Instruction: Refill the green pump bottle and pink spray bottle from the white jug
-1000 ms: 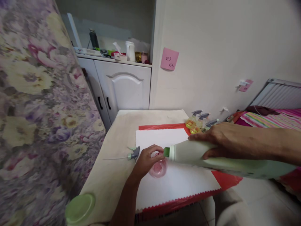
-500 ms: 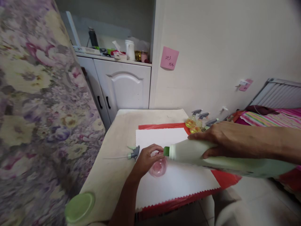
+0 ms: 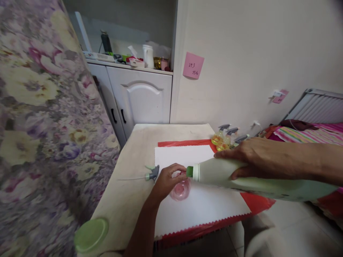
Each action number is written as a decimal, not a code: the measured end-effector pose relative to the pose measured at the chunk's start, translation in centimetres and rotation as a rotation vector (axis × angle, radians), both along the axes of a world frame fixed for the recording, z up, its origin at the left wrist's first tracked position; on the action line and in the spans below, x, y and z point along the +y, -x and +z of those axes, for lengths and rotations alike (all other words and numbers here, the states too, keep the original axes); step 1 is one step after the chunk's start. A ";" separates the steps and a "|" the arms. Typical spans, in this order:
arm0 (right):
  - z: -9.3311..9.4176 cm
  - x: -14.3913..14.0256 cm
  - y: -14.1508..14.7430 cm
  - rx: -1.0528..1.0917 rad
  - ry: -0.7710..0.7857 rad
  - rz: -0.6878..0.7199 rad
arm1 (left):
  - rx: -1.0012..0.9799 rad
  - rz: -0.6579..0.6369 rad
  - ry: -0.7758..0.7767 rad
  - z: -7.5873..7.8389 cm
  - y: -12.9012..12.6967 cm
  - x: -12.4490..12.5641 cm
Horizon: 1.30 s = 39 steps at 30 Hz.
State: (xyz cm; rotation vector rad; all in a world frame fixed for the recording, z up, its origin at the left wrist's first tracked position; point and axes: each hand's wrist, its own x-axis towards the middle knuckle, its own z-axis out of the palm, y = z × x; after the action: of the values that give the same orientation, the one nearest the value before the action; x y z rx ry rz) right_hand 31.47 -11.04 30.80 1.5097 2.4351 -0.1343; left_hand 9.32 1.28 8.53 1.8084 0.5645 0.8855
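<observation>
My right hand (image 3: 257, 159) grips a large pale green bottle (image 3: 268, 182), tipped nearly level, with its green spout (image 3: 189, 171) just above a small pink clear bottle (image 3: 180, 190). My left hand (image 3: 166, 180) is wrapped around that pink bottle, which stands on a white cloth (image 3: 198, 200) laid over a red sheet (image 3: 257, 203) on a beige table (image 3: 128, 192). A grey spray-trigger head with a long tube (image 3: 152, 174) lies on the table just left of my left hand.
A green round lid (image 3: 91, 235) sits at the table's near left corner. Several small yellow spray bottles (image 3: 223, 141) stand at the wall. Flowered fabric (image 3: 40, 125) fills the left. A white cabinet (image 3: 139, 98) is behind; a striped cloth (image 3: 311, 135) lies right.
The large green bottle has tilted very slightly, its far end a little lower. Both hands stay where they were.
</observation>
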 end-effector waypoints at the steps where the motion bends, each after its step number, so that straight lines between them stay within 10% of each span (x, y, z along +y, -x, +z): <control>1: 0.0 0.0 0.0 -0.002 0.002 -0.002 | 0.001 0.000 0.001 0.0 0.0 0.0; 39: 0.4 0.0 0.4 -0.045 0.030 -0.020 | -0.014 -0.003 -0.005 0.0 0.0 -0.1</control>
State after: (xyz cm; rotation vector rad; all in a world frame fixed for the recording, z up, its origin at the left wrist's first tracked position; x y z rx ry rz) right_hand 31.08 -11.04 31.23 1.5083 2.3730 -0.1380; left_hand 9.36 1.18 8.57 1.8058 0.5508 0.8984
